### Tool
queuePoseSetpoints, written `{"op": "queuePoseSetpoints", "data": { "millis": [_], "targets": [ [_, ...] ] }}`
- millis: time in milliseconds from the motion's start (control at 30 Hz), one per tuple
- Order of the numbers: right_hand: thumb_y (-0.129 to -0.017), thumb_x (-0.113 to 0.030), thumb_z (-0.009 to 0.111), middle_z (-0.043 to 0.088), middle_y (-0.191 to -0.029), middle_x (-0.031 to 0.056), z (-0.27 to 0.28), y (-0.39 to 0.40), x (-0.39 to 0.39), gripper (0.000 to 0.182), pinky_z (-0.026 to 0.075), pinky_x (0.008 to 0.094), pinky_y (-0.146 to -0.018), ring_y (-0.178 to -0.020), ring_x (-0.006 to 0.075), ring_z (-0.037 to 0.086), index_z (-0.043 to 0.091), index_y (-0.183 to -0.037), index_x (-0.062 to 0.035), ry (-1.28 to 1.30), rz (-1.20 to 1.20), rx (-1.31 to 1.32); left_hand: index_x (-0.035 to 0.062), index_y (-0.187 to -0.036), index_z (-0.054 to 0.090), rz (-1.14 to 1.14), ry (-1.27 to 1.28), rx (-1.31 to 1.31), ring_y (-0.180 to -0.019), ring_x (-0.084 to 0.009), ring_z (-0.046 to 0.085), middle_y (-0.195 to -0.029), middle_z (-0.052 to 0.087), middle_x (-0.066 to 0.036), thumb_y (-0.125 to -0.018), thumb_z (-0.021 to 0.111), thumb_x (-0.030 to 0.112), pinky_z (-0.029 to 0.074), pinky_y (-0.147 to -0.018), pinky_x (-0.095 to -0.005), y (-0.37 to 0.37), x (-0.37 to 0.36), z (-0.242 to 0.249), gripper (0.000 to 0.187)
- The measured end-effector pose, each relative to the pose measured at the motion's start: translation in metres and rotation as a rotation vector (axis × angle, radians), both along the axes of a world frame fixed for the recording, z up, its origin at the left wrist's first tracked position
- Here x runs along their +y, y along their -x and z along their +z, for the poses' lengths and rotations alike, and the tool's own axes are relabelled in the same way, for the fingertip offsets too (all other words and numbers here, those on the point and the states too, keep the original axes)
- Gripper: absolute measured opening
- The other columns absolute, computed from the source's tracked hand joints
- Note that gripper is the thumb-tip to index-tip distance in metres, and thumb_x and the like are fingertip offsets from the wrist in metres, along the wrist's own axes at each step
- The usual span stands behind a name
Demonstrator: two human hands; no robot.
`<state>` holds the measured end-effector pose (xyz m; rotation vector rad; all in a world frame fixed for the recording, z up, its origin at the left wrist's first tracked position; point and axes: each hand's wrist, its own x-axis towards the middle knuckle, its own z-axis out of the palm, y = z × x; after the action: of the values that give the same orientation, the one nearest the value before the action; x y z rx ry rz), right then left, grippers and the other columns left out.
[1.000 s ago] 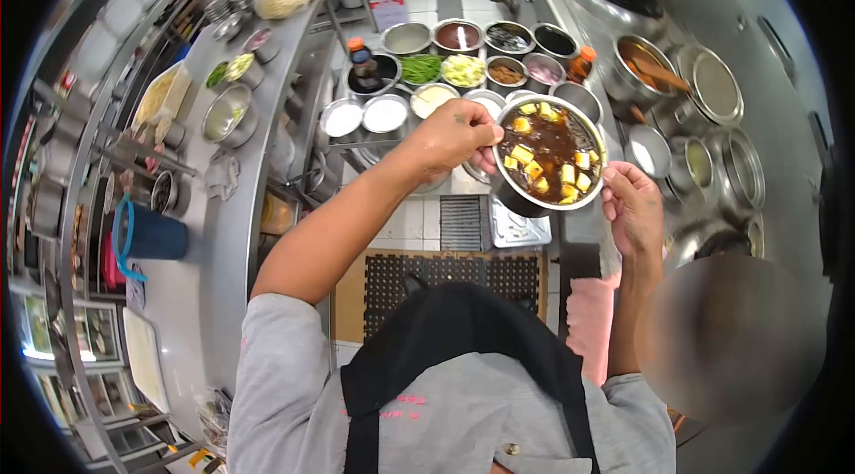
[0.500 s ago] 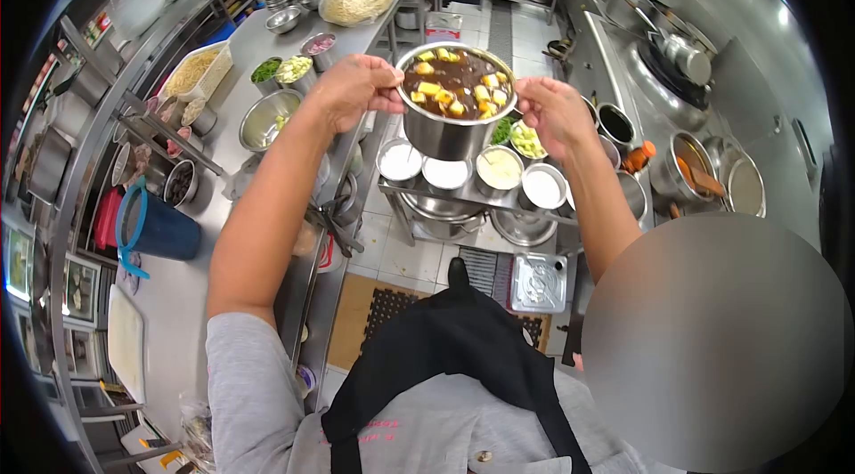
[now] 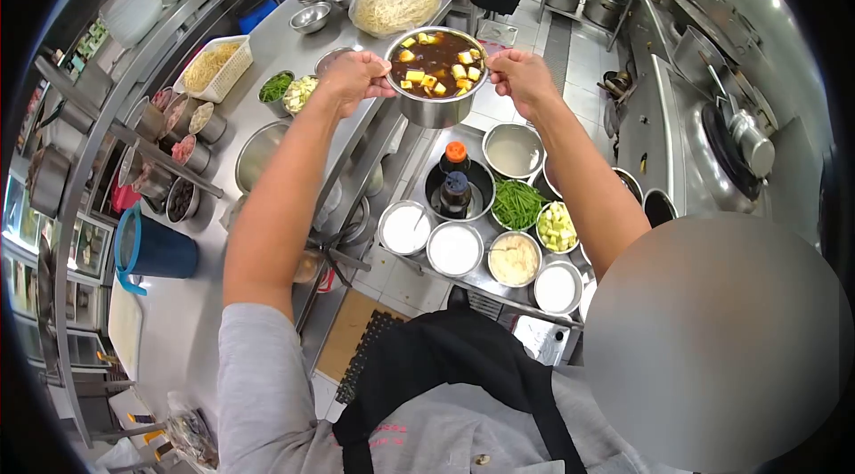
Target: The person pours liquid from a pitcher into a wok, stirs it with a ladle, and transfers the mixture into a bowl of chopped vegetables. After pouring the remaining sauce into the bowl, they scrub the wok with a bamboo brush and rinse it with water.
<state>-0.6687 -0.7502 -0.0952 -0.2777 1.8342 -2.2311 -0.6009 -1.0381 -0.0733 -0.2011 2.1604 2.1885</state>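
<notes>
A round stainless steel pot (image 3: pixel 434 112) of dark brown liquid, with yellow and white cubes floating in it, is held up level in front of me. My left hand (image 3: pixel 354 82) pinches its rim on the left. On the opposite side, the fingers of my right hand (image 3: pixel 525 82) close on the rim. Below and beyond the pot, on a low steel table, are a basin (image 3: pixel 486 198) with two dark bottles, one orange-capped, and a pan of cloudy liquid (image 3: pixel 514 151). Nearby sit cut green vegetables (image 3: pixel 518 204) and a bowl of white contents (image 3: pixel 455 248).
The long steel counter (image 3: pixel 174 332) on my left bears a blue pitcher (image 3: pixel 167 243), a bag of noodles (image 3: pixel 396 0) and a white basket (image 3: pixel 233 67). A stove with a wok (image 3: pixel 717 149) runs along the right. A rounded grey blur (image 3: pixel 717 340) covers the lower right.
The pot has shifted slightly left and up in view, still between both hands. My view has turned, so more of the low table shows, including the bottles and the pan of cloudy liquid.
</notes>
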Motion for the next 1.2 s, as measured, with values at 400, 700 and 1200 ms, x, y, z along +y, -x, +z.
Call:
{"op": "queuePoseSetpoints", "data": {
  "millis": [400, 700, 1200],
  "targets": [
    [-0.084, -0.001, 0.062, 0.059, -0.069, 0.0039, -0.124, 0.074, 0.010, 0.001, 0.041, 0.0236, -0.044, -0.055, 0.0106, 0.053, 0.062, -0.085, 0.0002, -0.052, 0.000, -0.164, 0.0027, -0.091, 0.058, 0.038, -0.091, -0.155, -0.068, -0.0165, 0.062, -0.080, 0.062, -0.007, -0.095, 0.059, 0.010, 0.059, -0.071, -0.0346, 0.076, 0.015, -0.147, 0.009],
    [-0.085, 0.001, 0.061, 0.059, -0.070, 0.0031, -0.173, 0.068, 0.021, 0.002, 0.040, 0.0232, -0.044, -0.056, 0.0098, 0.054, 0.062, -0.084, -0.0011, -0.036, -0.030, -0.269, 0.0043, -0.089, 0.058, 0.003, -0.065, -0.228, -0.066, -0.0162, 0.062, -0.079, 0.061, -0.006, -0.095, 0.060, 0.009, 0.059, -0.067, -0.0361, 0.087, 0.023, -0.195, 0.008],
    [-0.084, 0.002, 0.060, 0.059, -0.070, 0.0041, -0.215, 0.053, 0.016, 0.003, 0.041, 0.0238, -0.044, -0.054, 0.0106, 0.054, 0.062, -0.086, 0.0006, -0.063, -0.065, -0.339, 0.0022, -0.089, 0.059, 0.003, -0.009, -0.313, -0.063, -0.0162, 0.062, -0.076, 0.062, -0.007, -0.096, 0.059, 0.009, 0.059, -0.063, -0.0344, 0.087, 0.017, -0.238, 0.010]
  ]
}}
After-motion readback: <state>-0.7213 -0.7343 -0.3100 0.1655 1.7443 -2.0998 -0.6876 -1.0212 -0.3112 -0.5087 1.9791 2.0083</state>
